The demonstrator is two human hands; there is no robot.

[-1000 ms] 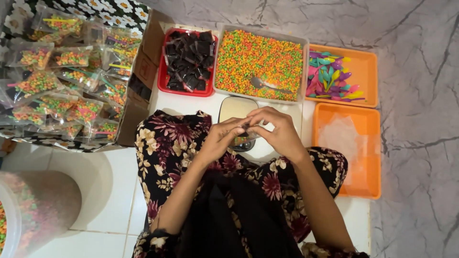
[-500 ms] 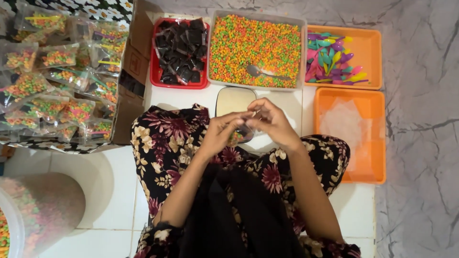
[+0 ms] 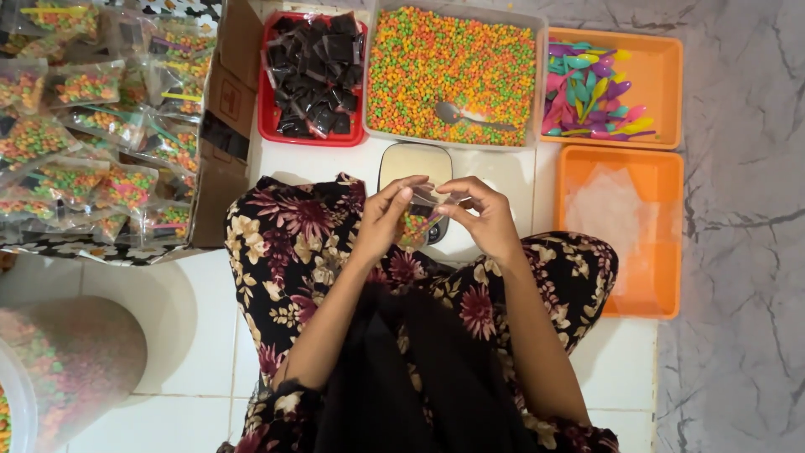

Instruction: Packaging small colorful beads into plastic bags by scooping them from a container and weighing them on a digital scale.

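Observation:
Between my two hands is a small clear plastic bag (image 3: 424,212) with colourful candy pellets in its bottom. My left hand (image 3: 384,220) pinches the bag's left top edge. My right hand (image 3: 485,216) pinches the right top edge. Both hands hover above my knees in floral trousers, just in front of a small scale (image 3: 414,161) on the white floor. Behind the scale, a grey tray (image 3: 527,20) is full of orange, green and yellow pellets with a metal spoon (image 3: 470,117) lying in it.
A red tray (image 3: 267,92) of small black packets sits at the back left. An orange tray (image 3: 658,88) holds coloured plastic spoons, and another orange tray (image 3: 671,243) holds clear bags. A cardboard box (image 3: 225,109) of filled candy bags stands left. A large bag of pellets (image 3: 59,369) lies bottom left.
The view has shifted slightly. My hands stayed together on the small bag and have drawn a little apart along its top edge.

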